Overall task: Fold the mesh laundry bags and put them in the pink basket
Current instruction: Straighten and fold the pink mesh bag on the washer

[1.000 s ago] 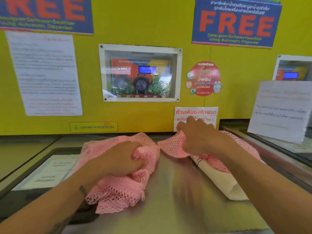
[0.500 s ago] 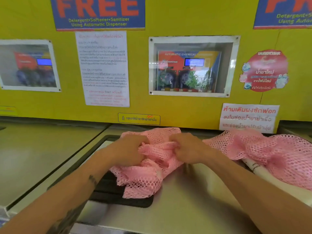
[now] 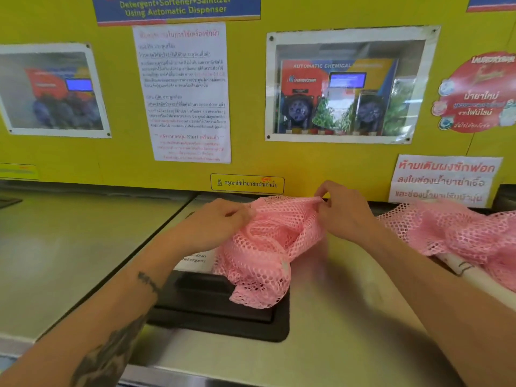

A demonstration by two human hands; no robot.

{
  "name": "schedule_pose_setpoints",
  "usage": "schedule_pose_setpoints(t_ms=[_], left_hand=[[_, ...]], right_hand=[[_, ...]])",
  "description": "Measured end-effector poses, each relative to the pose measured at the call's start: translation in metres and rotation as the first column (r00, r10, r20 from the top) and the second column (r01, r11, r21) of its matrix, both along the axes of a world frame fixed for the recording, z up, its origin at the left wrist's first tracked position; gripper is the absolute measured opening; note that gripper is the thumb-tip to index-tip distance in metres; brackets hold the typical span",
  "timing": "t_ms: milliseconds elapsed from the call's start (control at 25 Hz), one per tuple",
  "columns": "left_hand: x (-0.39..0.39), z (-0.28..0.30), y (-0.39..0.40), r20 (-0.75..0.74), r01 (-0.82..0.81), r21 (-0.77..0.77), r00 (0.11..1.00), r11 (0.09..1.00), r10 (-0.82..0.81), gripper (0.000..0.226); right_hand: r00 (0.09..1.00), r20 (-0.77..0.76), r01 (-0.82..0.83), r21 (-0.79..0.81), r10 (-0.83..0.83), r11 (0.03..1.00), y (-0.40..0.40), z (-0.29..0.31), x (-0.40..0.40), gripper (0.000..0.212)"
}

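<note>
1. Head view. Steel counter (image 3: 349, 317) in front of a yellow wall panel (image 3: 321, 163). Both bare arms reach forward over it.
2. Pink mesh laundry bag (image 3: 268, 247) sits crumpled mid-counter, bunched between the two hands. Its lower end drapes over the black recessed tray (image 3: 223, 317) set into the counter top.
3. Left hand (image 3: 220, 222): fingers curled closed on the bag's left upper edge, mesh gathered under the fingertips. Tattoo marks on the forearm.
4. Right hand (image 3: 343, 210): thumb and fingers pinched together on the bag's top right edge, raising it a little so the rim runs taut between the hands.
5. Second pink mesh bag (image 3: 458, 233) lies heaped at the right edge of the counter, apart from the held bag, untouched. It rests partly over a white cloth item (image 3: 480, 280); what that item is, cannot tell.
6. White label (image 3: 195, 259) with the word "Detergent" shows at the tray's rear edge, partly covered by the left wrist and the mesh.
7. Wall: paper notice (image 3: 184, 90) in Thai, a window onto a dispenser unit (image 3: 343, 88), a small yellow sticker (image 3: 247, 183) just behind the hands.
8. Pink basket: not in frame.
</note>
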State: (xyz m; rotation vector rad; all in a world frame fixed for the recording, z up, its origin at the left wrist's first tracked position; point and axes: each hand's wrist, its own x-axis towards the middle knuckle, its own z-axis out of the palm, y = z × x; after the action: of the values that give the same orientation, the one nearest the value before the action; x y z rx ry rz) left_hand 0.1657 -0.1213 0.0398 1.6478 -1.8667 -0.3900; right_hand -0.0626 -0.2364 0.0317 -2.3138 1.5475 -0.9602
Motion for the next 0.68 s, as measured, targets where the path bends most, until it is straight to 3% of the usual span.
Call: schedule_pose_setpoints(t_ms=[80,160,200,280,360,440,480,560,640,680], left_hand=[[0.004,-0.003,-0.003,-0.003,-0.018,-0.043,1.0,0.999,0.018,0.043],[0.008,-0.008,-0.007,0.0,0.004,-0.074,1.0,0.997,-0.004,0.029],[0.007,-0.01,-0.008,-0.011,0.014,-0.06,1.0,0.998,-0.014,0.022],[0.004,-0.012,-0.009,0.012,0.049,-0.04,0.999,0.998,-0.048,0.02],[0.004,-0.008,-0.008,0.125,0.043,-0.057,0.992,0.997,-0.035,0.024],[0.016,0.008,-0.003,0.239,-0.003,-0.171,0.97,0.985,0.044,0.015],[0.028,0.018,0.0,0.295,-0.03,-0.228,0.95,0.973,0.099,0.011],[0.054,0.037,0.011,0.426,-0.101,-0.243,0.882,0.965,0.2,0.036],[0.076,0.049,0.021,0.564,-0.141,-0.203,0.792,0.969,0.233,0.053],[0.083,0.052,0.026,0.616,-0.157,-0.183,0.751,0.97,0.238,0.05]], right_hand=[[0.951,0.302,-0.155,0.26,0.072,0.953,0.005,0.001,-0.002,0.024],[0.808,0.569,-0.445,0.418,0.153,0.792,0.019,0.005,-0.003,0.049],[0.813,0.537,-0.488,0.421,0.224,0.764,0.03,0.006,0.0,0.066],[0.919,0.18,-0.392,0.333,0.351,0.857,0.041,-0.003,0.01,0.091],[0.954,-0.171,-0.232,0.089,0.245,0.969,0.035,-0.016,0.015,0.091],[0.95,-0.309,-0.082,-0.107,0.045,0.991,0.027,-0.012,0.008,0.078],[0.931,-0.356,0.01,-0.197,-0.081,0.98,0.025,-0.007,0.001,0.066],[0.886,-0.377,0.136,-0.345,-0.27,0.929,0.027,0.007,-0.009,0.038],[0.923,-0.236,0.22,-0.324,-0.304,0.92,0.033,0.019,-0.015,0.017],[0.953,-0.126,0.236,-0.256,-0.274,0.937,0.035,0.025,-0.013,0.012]])
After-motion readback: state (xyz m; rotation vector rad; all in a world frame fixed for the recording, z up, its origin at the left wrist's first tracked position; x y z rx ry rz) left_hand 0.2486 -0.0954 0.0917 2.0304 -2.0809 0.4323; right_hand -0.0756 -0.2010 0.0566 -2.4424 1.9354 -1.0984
